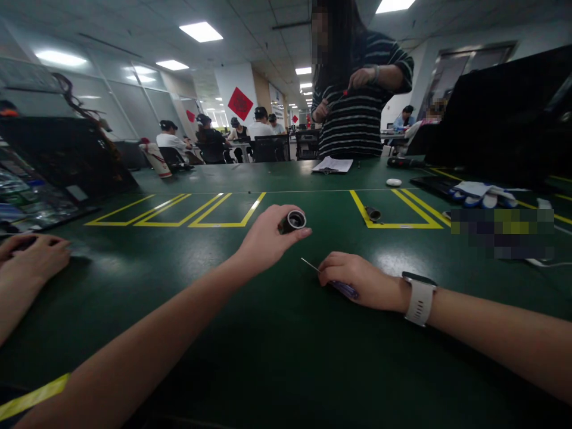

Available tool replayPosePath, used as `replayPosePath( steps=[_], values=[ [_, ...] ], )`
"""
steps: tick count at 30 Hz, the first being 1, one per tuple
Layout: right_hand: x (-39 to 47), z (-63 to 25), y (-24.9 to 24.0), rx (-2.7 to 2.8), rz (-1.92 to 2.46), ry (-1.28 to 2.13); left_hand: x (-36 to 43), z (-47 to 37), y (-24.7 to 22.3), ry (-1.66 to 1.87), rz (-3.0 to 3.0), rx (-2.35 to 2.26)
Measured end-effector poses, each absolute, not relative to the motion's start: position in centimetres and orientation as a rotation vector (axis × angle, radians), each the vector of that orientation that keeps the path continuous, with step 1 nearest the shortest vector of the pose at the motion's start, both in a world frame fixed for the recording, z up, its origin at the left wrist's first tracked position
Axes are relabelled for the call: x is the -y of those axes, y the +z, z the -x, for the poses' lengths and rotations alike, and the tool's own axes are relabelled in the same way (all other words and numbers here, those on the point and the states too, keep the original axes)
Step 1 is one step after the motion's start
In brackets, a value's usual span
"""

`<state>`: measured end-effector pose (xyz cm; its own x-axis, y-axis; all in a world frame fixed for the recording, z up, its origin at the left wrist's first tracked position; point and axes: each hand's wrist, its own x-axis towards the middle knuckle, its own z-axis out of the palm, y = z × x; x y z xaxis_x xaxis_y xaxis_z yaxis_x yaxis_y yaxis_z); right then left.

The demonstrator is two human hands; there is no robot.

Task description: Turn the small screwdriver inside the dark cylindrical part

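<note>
My left hand (268,235) is closed around a short dark cylinder (294,221) with a pale ring at its open end, which faces me. Lower and to the right, my right hand (353,275) grips a screwdriver (343,289) by its bluish-purple handle. Its thin metal shaft points up and left, toward the space below the cylinder, and the two do not touch. Beyond my right hand, a small dark hollow part (372,213) lies on its side within a yellow tape outline (404,226) on the green table (268,333).
At the left edge another person's hand (38,256) rests on the table. A standing person (353,89) is across from me. A clipboard with paper (333,165), a white oval object (393,182) and white-blue gloves (482,194) lie farther back. Dark panels rise on both sides.
</note>
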<state>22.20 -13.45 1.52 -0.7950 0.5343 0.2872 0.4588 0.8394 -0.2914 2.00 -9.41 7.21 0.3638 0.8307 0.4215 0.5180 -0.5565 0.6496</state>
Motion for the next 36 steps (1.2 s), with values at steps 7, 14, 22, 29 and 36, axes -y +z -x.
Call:
replayPosePath(
  steps=[7, 14, 22, 29, 36],
  values=[
    [14.5, -22.1, 2.0, 1.955, 0.996, 0.614, 11.1, -2.9, 7.0, 0.961, -1.66, -1.1],
    [14.0, -21.7, 1.2, 1.296, 1.07, 1.095, 11.7, -2.8, 5.6, 0.968, -1.062, -0.995],
    [13.3, -22.0, -0.4, 1.185, 1.12, 1.087, 11.9, -2.5, 5.2, 0.958, -0.921, -0.964],
    [13.8, -21.8, -0.2, 1.342, 1.167, 1.005, 12.1, -2.7, 4.9, 0.931, -0.948, -0.981],
    [13.3, -21.8, -0.4, 1.382, 1.302, 0.874, 12.4, -2.8, 4.7, 0.889, -0.975, -0.998]
  ],
)
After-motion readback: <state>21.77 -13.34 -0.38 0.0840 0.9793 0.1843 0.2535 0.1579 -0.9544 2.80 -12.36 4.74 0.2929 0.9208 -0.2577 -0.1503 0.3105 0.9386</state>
